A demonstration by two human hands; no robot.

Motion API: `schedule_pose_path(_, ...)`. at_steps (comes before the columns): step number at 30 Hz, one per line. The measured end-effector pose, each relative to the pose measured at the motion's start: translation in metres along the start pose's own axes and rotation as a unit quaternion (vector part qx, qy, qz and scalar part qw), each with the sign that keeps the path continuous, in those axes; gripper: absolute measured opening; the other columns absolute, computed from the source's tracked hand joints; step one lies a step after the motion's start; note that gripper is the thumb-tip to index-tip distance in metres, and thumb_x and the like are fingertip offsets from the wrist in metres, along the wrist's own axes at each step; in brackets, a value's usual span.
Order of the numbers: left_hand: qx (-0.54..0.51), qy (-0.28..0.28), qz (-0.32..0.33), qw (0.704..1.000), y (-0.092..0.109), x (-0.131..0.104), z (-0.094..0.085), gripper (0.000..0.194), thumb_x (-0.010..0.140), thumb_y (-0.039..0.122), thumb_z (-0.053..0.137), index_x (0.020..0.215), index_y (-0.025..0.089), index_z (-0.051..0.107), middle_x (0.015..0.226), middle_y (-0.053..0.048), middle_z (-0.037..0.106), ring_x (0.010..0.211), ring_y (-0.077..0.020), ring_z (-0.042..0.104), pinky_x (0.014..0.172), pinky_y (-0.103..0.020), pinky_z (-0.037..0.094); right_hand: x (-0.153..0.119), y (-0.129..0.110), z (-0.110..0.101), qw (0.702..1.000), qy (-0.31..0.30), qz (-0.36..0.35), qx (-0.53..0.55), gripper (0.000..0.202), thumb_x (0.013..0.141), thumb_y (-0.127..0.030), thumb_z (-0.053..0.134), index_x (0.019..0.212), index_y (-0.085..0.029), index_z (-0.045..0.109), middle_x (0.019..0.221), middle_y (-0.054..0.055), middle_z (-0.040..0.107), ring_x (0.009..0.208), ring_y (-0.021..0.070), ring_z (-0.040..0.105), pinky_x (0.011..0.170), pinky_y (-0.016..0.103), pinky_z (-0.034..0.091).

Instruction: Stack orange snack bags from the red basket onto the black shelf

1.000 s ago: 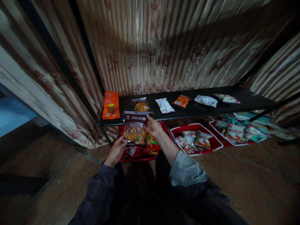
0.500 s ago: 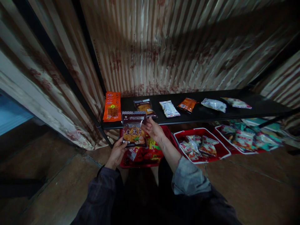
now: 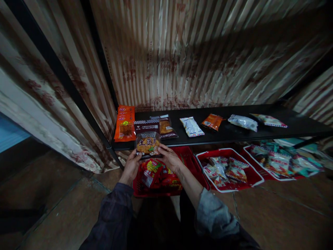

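At the left end of the black shelf (image 3: pixel 218 134), a clear-fronted packet with a dark brown top (image 3: pixel 147 142) is held up in front of the edge, chequered band uppermost and printed face to the viewer. The left hand (image 3: pixel 131 165) has thumb and fingers clamped on its lower left corner; the right hand (image 3: pixel 170 159) is pinched likewise on the lower right. Whether its upper part touches the shelf cannot be told.

Just behind it lies a similar packet (image 3: pixel 168 127), partly covered from view; to the left, a long orange packet (image 3: pixel 125 125). Farther right, in a spaced row, are a white packet (image 3: pixel 191 126), a small orange packet (image 3: pixel 212 122) and two more. Directly below the hands sits a red basket (image 3: pixel 156 193) holding red packets (image 3: pixel 152 173); two white-rimmed baskets stand to its right
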State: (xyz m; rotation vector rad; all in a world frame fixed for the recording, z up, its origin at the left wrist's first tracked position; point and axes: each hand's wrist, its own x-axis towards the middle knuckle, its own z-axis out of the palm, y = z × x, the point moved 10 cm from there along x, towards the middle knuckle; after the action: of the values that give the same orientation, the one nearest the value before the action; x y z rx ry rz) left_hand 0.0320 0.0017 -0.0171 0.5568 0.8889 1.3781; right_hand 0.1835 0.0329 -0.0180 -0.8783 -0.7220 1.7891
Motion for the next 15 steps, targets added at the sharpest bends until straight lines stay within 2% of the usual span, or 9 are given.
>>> schedule_pose_path(3,0.011,-0.001,0.001,1.0,-0.002,0.009,0.0,0.038,0.063,0.029,0.076,0.097,0.018,0.063,0.099,-0.005,0.066,0.089,-0.0182,0.062,0.078,-0.032,0.052,0.001,0.0,0.002,1.0,-0.023,-0.003,-0.015,0.041,0.06,-0.023,0.08,0.1,-0.026,0.068,0.1,0.0,0.071,0.089,0.0181,0.065,0.077,0.034,0.055)
schedule_pose_path(5,0.014,0.008,0.002,1.0,-0.004,0.014,-0.001,0.04,0.062,0.031,0.077,0.098,0.017,0.063,0.099,-0.006,0.066,0.091,-0.0189,0.062,0.078,-0.033,0.052,0.002,0.0,-0.001,1.0,-0.016,-0.007,-0.022,0.045,0.06,-0.022,0.08,0.103,-0.028,0.067,0.104,-0.001,0.069,0.091,0.0175,0.065,0.076,0.032,0.055)
schedule_pose_path(11,0.019,-0.001,-0.01,1.0,-0.014,0.02,0.0,0.046,0.058,0.034,0.08,0.098,0.018,0.063,0.105,-0.007,0.065,0.092,-0.0203,0.062,0.077,-0.033,0.052,0.007,0.011,-0.019,0.999,0.032,-0.004,-0.025,0.047,0.057,-0.02,0.081,0.101,-0.03,0.068,0.103,-0.002,0.068,0.089,0.017,0.064,0.07,0.028,0.054)
schedule_pose_path(15,0.012,-0.004,-0.018,1.0,-0.022,0.02,-0.001,0.048,0.057,0.034,0.08,0.1,0.019,0.064,0.11,-0.007,0.064,0.094,-0.0207,0.061,0.075,-0.031,0.052,0.007,0.018,-0.03,0.999,0.041,-0.002,-0.029,0.046,0.059,-0.022,0.081,0.102,-0.03,0.068,0.104,-0.002,0.068,0.089,0.0168,0.064,0.069,0.027,0.054)
